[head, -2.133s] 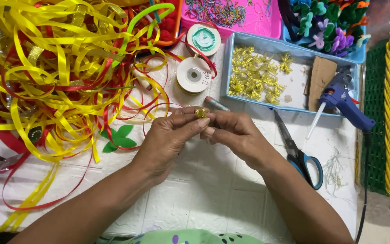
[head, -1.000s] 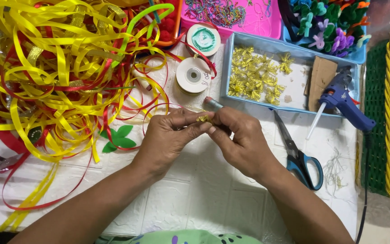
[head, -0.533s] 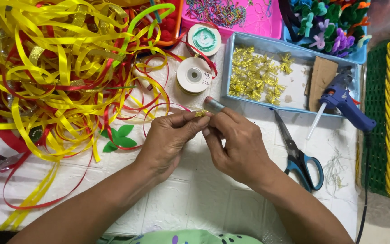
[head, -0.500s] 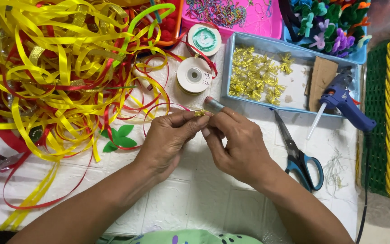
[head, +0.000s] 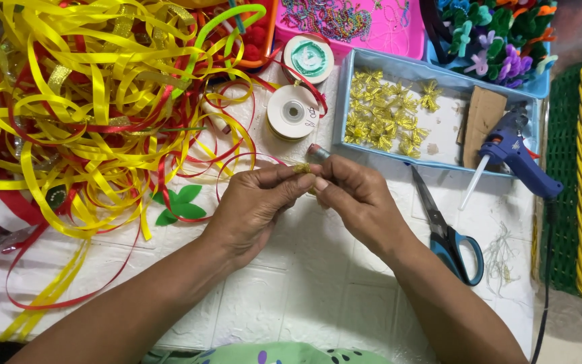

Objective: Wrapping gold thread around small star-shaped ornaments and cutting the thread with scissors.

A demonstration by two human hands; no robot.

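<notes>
While both hands pinch gold ribbon piece (head: pixel 302 167) | left hand (head: pixel 254 205) | right hand (head: pixel 358 202) | scissors (head: pixel 447 232) beside

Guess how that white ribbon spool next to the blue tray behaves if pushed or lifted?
The white ribbon spool lies flat on its face, so a push would probably slide it rather than roll it. It looks light for its size, mostly a thin wound core. Tipped onto its round edge, it would likely roll off.

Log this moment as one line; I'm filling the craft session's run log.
left hand: pinches small gold piece | right hand: pinches it too, holds grey tube | scissors: beside right wrist | glue gun: idle
</notes>
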